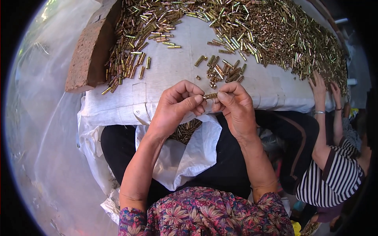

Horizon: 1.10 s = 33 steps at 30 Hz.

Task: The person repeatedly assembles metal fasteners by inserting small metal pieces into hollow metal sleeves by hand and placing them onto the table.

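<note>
Between my fingertips is a small gold-coloured metal sleeve (210, 96), lying nearly level just above the table's front edge. My left hand (179, 103) pinches its left end between thumb and forefinger. The thumb and fingers of my right hand (237, 108) close on the other end. Whether a smaller part sits at the left end is hidden by my fingertips. Just beyond my hands lies a small group of loose metal sleeves (233, 74), with a few tiny cone-like metal pieces (213, 84) beside it.
A large heap of small metal parts (283, 35) covers the far right, and more sleeves (130, 51) lie beside a brick (88, 55) at left. A white cloth (165, 70) covers the table. In my lap a white bag (197, 153) holds sleeves. At right, another person's hand (318, 84) touches the heap.
</note>
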{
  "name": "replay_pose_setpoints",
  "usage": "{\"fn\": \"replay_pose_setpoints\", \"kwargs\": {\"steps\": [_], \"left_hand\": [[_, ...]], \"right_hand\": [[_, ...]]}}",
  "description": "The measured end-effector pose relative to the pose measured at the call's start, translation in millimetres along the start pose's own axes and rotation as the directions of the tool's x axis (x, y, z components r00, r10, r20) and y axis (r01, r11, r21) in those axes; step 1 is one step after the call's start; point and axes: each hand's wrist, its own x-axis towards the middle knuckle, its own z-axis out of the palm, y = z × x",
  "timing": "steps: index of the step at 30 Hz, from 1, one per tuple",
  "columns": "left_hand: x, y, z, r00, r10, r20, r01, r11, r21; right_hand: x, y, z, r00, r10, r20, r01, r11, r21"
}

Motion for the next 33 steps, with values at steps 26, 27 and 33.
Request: {"fn": "replay_pose_setpoints", "kwargs": {"steps": [26,27,33], "left_hand": [[-18,4,6,0.996,0.037,0.087,-0.056,0.972,0.228],[-18,2,6,0.997,0.06,0.04,-0.067,0.971,0.228],[-19,-8,4,0.999,0.046,-0.003,-0.045,0.997,0.062]], "right_hand": [[-17,17,-9,0.974,0.225,0.013,-0.22,0.941,0.256],[-17,18,-10,0.973,0.228,0.012,-0.224,0.94,0.258],[-18,11,-7,0.997,0.052,0.06,-0.051,0.998,-0.032]]}}
